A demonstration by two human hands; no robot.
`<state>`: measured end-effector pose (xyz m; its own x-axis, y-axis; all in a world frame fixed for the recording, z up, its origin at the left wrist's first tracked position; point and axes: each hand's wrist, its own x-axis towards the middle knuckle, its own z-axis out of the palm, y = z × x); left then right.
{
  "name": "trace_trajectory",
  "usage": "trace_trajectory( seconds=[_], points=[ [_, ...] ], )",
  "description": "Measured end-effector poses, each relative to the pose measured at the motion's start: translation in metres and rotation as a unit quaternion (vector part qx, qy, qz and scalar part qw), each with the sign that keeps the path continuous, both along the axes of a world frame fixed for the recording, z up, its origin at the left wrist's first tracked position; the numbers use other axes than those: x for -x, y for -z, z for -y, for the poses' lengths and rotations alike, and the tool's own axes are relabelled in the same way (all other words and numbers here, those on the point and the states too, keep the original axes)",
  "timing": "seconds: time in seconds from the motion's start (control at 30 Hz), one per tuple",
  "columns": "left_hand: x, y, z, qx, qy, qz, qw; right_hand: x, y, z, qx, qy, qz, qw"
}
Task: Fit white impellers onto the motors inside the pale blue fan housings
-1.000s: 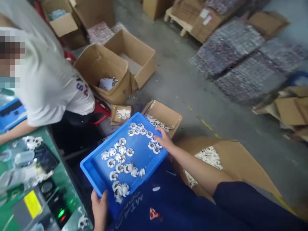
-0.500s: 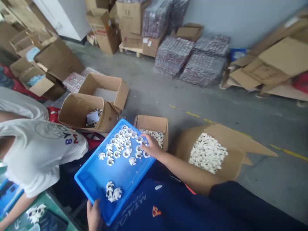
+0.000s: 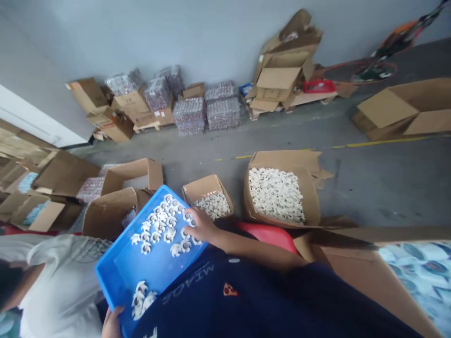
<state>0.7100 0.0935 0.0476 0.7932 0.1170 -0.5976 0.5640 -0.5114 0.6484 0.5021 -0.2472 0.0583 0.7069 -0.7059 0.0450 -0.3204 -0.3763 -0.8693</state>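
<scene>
Leaning at far left, a co-worker in a white T-shirt [image 3: 59,277] stands beside the tray. The person's left hand [image 3: 112,324] grips the near corner of a blue plastic tray [image 3: 155,270], fingers curled around its rim, and the tray is held just in front of a navy shirt [image 3: 253,300] (a small pizza-slice patch on the chest). White petalled discs [image 3: 160,227] with dark centres lie scattered across the tray. The right hand [image 3: 202,225], fingers spread, rests on the far edge among the discs; whether it clasps the rim cannot be told. Beyond it, a small cardboard box [image 3: 207,188] holds similar discs, and a larger cardboard box [image 3: 282,159] brims with them on the concrete floor [image 3: 352,188].
</scene>
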Motion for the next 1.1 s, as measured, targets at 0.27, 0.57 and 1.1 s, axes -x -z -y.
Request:
trace_trajectory(
  seconds=[0.27, 0.57, 1.1],
  points=[
    [-0.028, 0.010, 0.088, 0.074, 0.058, 0.016, 0.995, 0.043, -0.013, 0.031, 0.016, 0.097, 0.029, 0.995],
    [-0.028, 0.050, 0.190, 0.073, 0.168, -0.010, 0.983, 0.098, 0.031, 0.107, -0.065, 0.217, 0.029, 0.974],
    [-0.015, 0.205, 0.473, -0.077, 0.114, -0.026, 0.990, 0.015, 0.251, 0.485, -0.183, 0.146, -0.040, 0.971]
  ],
)
